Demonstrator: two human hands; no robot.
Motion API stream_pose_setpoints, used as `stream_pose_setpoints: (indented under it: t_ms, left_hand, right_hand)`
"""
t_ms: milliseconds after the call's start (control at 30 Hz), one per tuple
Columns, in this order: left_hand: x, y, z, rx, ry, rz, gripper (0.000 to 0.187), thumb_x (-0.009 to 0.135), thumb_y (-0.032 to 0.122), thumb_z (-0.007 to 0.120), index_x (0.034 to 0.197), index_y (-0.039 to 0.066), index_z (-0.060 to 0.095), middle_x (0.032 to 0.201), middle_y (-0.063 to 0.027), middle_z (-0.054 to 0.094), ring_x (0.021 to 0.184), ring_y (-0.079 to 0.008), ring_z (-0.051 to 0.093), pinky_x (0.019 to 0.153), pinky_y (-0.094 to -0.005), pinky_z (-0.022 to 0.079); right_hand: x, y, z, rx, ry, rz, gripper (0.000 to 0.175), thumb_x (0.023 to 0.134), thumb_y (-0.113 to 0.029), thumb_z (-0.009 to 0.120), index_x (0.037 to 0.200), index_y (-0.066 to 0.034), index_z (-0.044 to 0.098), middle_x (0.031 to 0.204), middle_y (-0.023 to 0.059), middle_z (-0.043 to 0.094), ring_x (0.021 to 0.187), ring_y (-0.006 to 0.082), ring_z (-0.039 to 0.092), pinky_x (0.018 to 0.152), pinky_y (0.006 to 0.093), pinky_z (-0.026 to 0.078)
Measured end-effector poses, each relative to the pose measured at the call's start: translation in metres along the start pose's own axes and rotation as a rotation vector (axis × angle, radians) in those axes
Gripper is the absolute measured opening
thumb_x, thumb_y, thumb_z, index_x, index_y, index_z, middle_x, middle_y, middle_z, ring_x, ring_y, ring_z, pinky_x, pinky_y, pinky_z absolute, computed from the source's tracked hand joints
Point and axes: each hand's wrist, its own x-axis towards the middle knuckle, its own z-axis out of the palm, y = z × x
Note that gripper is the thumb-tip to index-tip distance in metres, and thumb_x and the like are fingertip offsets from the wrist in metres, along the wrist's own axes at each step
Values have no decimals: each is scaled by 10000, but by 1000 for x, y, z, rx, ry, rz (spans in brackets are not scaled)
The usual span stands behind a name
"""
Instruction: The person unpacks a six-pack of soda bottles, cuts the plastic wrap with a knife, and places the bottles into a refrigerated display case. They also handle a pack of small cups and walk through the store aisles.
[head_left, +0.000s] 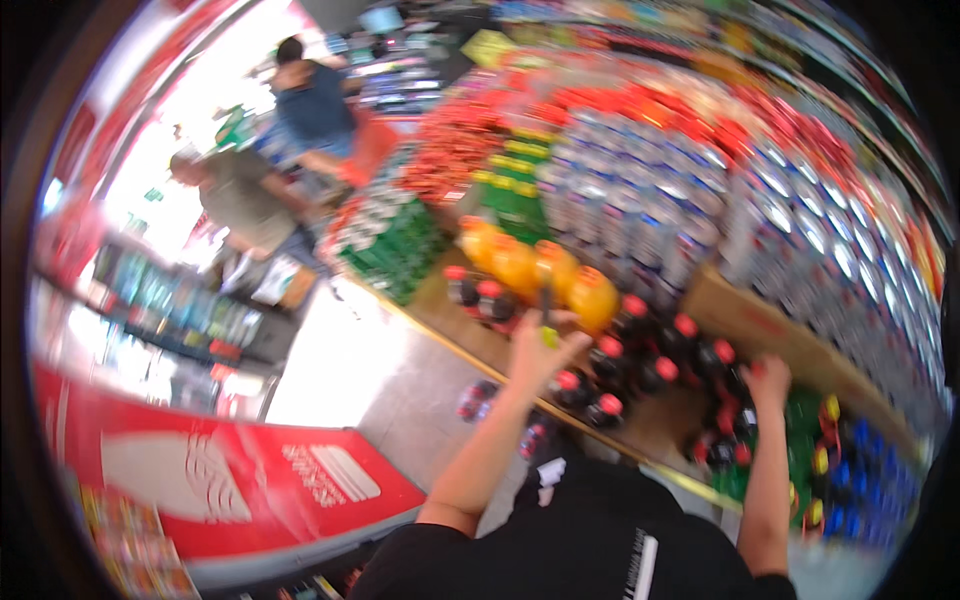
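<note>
My left hand (541, 349) reaches over the display table with a slim dark tool (546, 300) in it, which has a yellow-green part; blur hides its exact kind. Just past its fingers stand several orange-filled bottles (553, 266) with orange caps. Dark soda bottles (609, 356) with red caps fill the space between my two hands. On the right, my right hand (766, 379) is closed around the top of one red-capped dark bottle (739, 382). More dark bottles (724, 450) stand or lean below that hand, partly hidden.
Behind stand packs of clear bottles (637, 187), a cardboard box edge (772, 315) and green bottles (397, 240). Blue-capped bottles (870, 465) are at right. The table's yellow edge (480, 364) runs before me. Left are a red freezer (225, 480) and two people (247, 199).
</note>
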Motion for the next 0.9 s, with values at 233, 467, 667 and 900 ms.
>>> stream_pose_setpoints:
  t_ms: [233, 467, 667, 900]
  left_hand:
    - [-20, -27, -27, -56, 154, 53, 346, 816, 173, 827, 1121, 70, 698, 883, -47, 660, 636, -112, 639, 562, -276, 513]
    - [-37, -36, -38, -122, 206, -163, 342, 830, 211, 824, 1112, 66, 697, 831, -56, 681, 619, -120, 653, 572, -272, 526]
    - [-33, -21, -46, 31, 186, -153, 289, 830, 175, 813, 1066, 46, 709, 927, -64, 664, 756, -159, 680, 650, -313, 547]
    - [-25, -29, -37, -145, 77, -334, 325, 849, 173, 806, 1104, 13, 682, 860, -42, 670, 580, -81, 573, 500, -233, 424]
  right_hand:
    - [-11, -7, 8, 122, -57, 288, 328, 610, -103, 855, 696, 6, 558, 715, 218, 619, 773, 432, 627, 741, 518, 507]
    - [-22, -52, -55, 229, -78, 283, 312, 663, -95, 828, 637, 27, 543, 573, 195, 587, 504, 362, 645, 556, 445, 523]
    - [-22, -98, -129, 117, 27, 159, 252, 603, -136, 810, 692, -16, 607, 702, 155, 614, 712, 362, 619, 691, 483, 491]
    - [-21, -116, -178, 485, -20, 49, 234, 641, -100, 799, 697, -1, 595, 673, 92, 559, 623, 206, 572, 588, 317, 445]
